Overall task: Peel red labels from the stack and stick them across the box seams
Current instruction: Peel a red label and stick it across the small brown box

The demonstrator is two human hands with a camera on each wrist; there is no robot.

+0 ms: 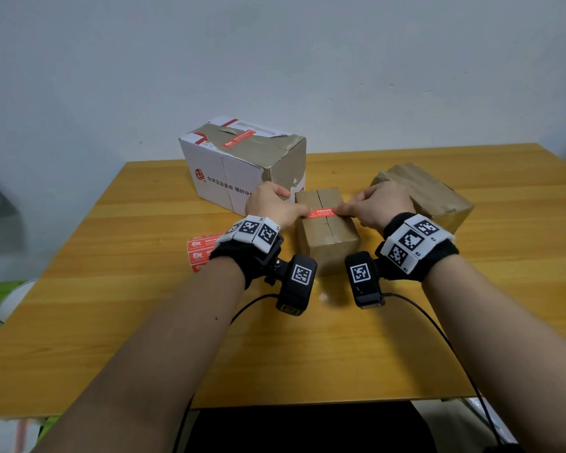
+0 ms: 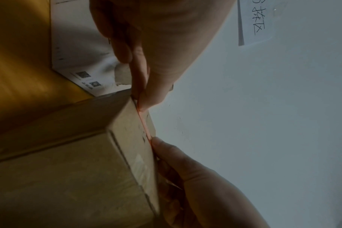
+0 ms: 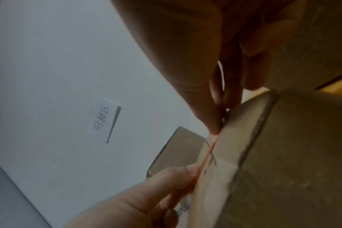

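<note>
A small brown box (image 1: 327,235) stands in the middle of the table, its top seam running away from me. A red label (image 1: 322,212) stretches crosswise over that seam. My left hand (image 1: 305,211) pinches the label's left end at the box's left top edge. My right hand (image 1: 339,209) pinches its right end. In the left wrist view the label (image 2: 145,128) shows edge-on as a thin red line at the box top (image 2: 133,138), and likewise in the right wrist view (image 3: 210,152). Whether it is pressed down I cannot tell. The stack of red labels (image 1: 199,253) lies left of the box, partly behind my left wrist.
A large white box (image 1: 236,168) with a red label on its taped top stands behind the small box. A brown wrapped box (image 1: 430,194) lies at the right, just behind my right hand. The wooden table (image 1: 275,348) ends near my body. A handwritten paper note (image 3: 104,121) hangs on the wall.
</note>
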